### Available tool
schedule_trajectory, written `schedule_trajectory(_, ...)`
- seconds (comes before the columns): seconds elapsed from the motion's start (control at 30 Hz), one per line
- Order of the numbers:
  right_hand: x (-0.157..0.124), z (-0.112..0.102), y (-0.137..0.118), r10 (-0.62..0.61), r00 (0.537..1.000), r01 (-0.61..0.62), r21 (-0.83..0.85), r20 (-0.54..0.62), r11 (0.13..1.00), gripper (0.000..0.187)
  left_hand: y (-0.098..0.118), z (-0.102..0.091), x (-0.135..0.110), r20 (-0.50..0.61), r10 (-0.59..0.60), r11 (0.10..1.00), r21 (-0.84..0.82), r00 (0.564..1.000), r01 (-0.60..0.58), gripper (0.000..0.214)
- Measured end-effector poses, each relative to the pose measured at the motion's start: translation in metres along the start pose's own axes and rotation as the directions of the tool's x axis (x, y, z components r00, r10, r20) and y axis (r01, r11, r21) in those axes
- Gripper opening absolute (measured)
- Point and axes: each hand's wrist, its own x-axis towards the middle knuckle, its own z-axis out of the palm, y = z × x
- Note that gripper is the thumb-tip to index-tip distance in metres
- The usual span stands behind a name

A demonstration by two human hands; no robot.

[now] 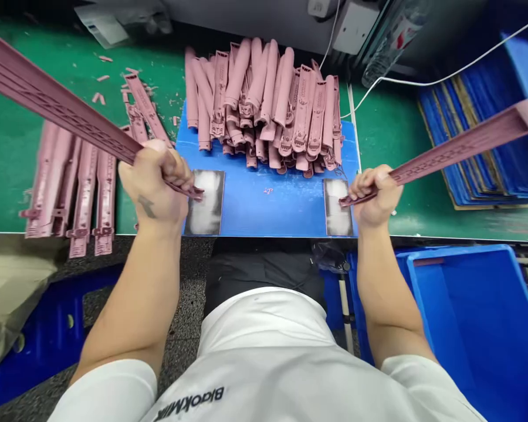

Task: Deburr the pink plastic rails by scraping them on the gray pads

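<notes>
Pink ribbed plastic strips (57,97) jut from closed fists, the left hand (154,181) and right hand (374,196) each gripping one above a blue corrugated plastic sheet (268,205), near a heap of matching hollow mouldings (264,99).

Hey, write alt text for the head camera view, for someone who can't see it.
From head height, a person's left hand and right hand each grip a long pink moulded plastic strip above a blue mat on a green workbench. A heap of similar pink pieces lies on the mat.
</notes>
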Motion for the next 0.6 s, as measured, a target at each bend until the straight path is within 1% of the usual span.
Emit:
schedule_trajectory(0.03,-0.006,0.001,0.002,0.069,0.998,-0.069,-0.017,0.01,0.997,0.067,0.002,-0.002,-0.001,-0.018,-0.006,1.0,0.012,1.0,0.006,0.069)
schedule_trajectory(0.07,-0.013,0.0,0.002,0.123,0.992,-0.122,-0.03,0.018,0.992,0.076,0.004,-0.004,-0.004,-0.04,-0.004,1.0,0.021,0.999,0.005,0.071)
schedule_trajectory(0.1,-0.019,-0.002,0.002,0.152,0.988,-0.152,-0.035,0.015,0.988,0.08,0.006,-0.006,-0.007,-0.052,-0.006,1.0,0.028,0.999,0.007,0.071)
schedule_trajectory(0.2,-0.03,-0.01,0.0,0.177,0.984,-0.177,-0.046,-0.009,0.983,0.079,0.01,-0.009,-0.016,-0.049,-0.057,0.998,0.033,0.997,0.058,0.069)
schedule_trajectory(0.23,-0.029,-0.012,0.002,0.173,0.985,-0.174,-0.041,-0.022,0.984,0.077,0.009,-0.008,-0.017,-0.04,-0.066,0.997,0.028,0.997,0.067,0.068)
schedule_trajectory(0.27,-0.025,-0.012,0.005,0.157,0.987,-0.158,-0.026,-0.04,0.987,0.076,0.006,-0.007,-0.016,-0.039,-0.049,0.999,0.014,0.998,0.05,0.067)
schedule_trajectory(0.33,-0.014,-0.011,0.011,0.098,0.991,-0.099,-0.006,-0.085,0.995,0.074,-0.001,-0.002,-0.012,-0.054,0.047,0.999,-0.024,0.997,-0.048,0.064)
schedule_trajectory(0.4,-0.003,-0.008,0.016,0.043,0.995,-0.046,-0.025,-0.087,0.999,0.074,-0.008,0.003,-0.007,-0.055,0.122,0.992,-0.039,0.991,-0.124,0.063)
schedule_trajectory(0.43,0.001,-0.007,0.016,0.031,0.998,-0.034,-0.047,-0.062,0.998,0.073,-0.01,0.006,-0.006,-0.039,0.125,0.992,-0.03,0.991,-0.126,0.064)
schedule_trajectory(0.5,0.006,-0.005,0.013,0.033,0.999,-0.033,-0.095,-0.001,0.995,0.067,-0.013,0.009,-0.004,-0.007,0.093,0.996,0.0,0.996,-0.093,0.071)
schedule_trajectory(0.53,0.007,-0.004,0.01,0.02,1.0,-0.019,-0.097,0.012,0.995,0.062,-0.014,0.011,-0.003,-0.008,0.082,0.997,0.009,0.997,-0.082,0.074)
schedule_trajectory(0.6,0.009,-0.001,0.004,-0.045,0.999,0.044,-0.047,-0.008,0.998,0.055,-0.015,0.01,-0.001,-0.032,0.082,0.996,0.025,0.996,-0.081,0.078)
